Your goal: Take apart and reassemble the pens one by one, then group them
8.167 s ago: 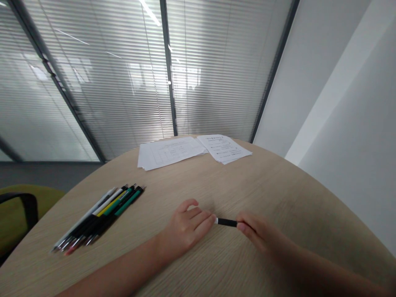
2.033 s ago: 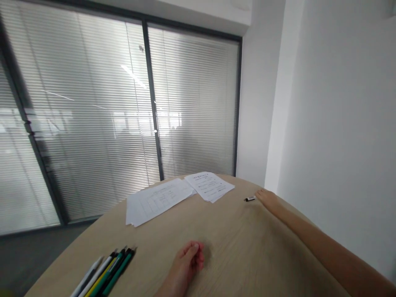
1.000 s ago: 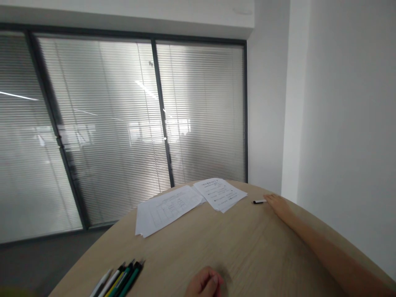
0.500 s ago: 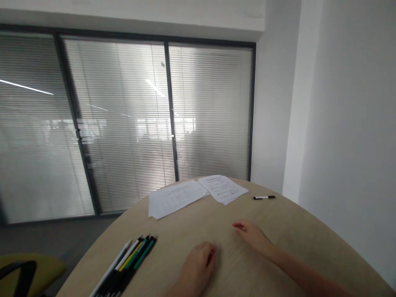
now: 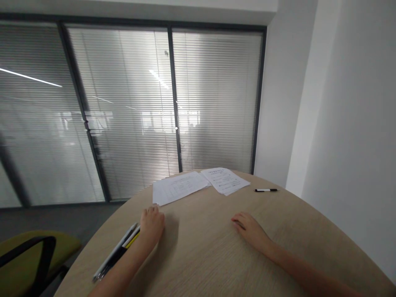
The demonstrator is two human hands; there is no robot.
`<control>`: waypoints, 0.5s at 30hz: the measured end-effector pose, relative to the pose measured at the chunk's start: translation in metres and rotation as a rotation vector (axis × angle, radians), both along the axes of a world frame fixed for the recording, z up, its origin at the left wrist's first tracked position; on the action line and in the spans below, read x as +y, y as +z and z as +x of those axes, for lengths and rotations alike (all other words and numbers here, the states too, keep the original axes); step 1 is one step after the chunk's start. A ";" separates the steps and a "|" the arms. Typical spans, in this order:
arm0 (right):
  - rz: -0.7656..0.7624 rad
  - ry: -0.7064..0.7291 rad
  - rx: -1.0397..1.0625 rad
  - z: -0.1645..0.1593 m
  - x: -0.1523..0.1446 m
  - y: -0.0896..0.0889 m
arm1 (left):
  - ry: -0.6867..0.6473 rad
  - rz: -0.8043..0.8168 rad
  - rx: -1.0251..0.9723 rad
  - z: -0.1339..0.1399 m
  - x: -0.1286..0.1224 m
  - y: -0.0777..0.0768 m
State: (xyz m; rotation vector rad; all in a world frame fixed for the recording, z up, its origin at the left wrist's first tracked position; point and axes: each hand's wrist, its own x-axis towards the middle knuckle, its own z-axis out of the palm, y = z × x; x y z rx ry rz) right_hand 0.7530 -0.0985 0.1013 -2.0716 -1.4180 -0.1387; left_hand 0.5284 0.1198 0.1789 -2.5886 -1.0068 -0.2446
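My left hand [image 5: 152, 222] is over the left part of the table, back upward and fingers bent down, their tips hidden from me. Beside and partly under that forearm lies a row of pens [image 5: 119, 247]; white, yellow and black barrels show, and the arm covers the rest. Its shadow falls on the wood to the right. My right hand [image 5: 250, 229] rests on the table right of the middle, fingers curled in, nothing visible in them.
Printed sheets [image 5: 179, 187] and a second stack of papers [image 5: 225, 181] lie at the far edge of the round table [image 5: 198, 255]. A black-and-white pen [image 5: 266, 190] lies to their right. A yellow-green chair [image 5: 24, 255] stands at left, a white wall [image 5: 355, 123] at right.
My left hand has moved forward and left, from the table's middle to above the far ends of the pens, its arm now covering the green ones. My right hand stays nearly in place.
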 end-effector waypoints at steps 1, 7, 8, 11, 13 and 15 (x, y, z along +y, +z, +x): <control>-0.003 0.000 -0.003 0.000 0.000 0.000 | 0.005 -0.002 0.011 0.001 0.000 -0.001; -0.039 -0.006 -0.034 -0.001 -0.001 0.001 | -0.022 -0.074 0.042 0.005 -0.003 -0.005; -0.044 -0.005 -0.045 -0.002 -0.001 0.002 | -0.038 -0.099 0.045 0.006 -0.005 -0.005; -0.046 -0.004 -0.072 -0.004 -0.003 0.003 | -0.075 -0.191 0.050 0.010 -0.015 -0.004; -0.046 -0.002 -0.086 -0.004 -0.003 0.002 | -0.085 -0.263 0.039 0.014 -0.023 -0.002; -0.049 0.002 -0.096 -0.003 -0.003 0.001 | -0.107 -0.329 0.003 0.016 -0.032 0.001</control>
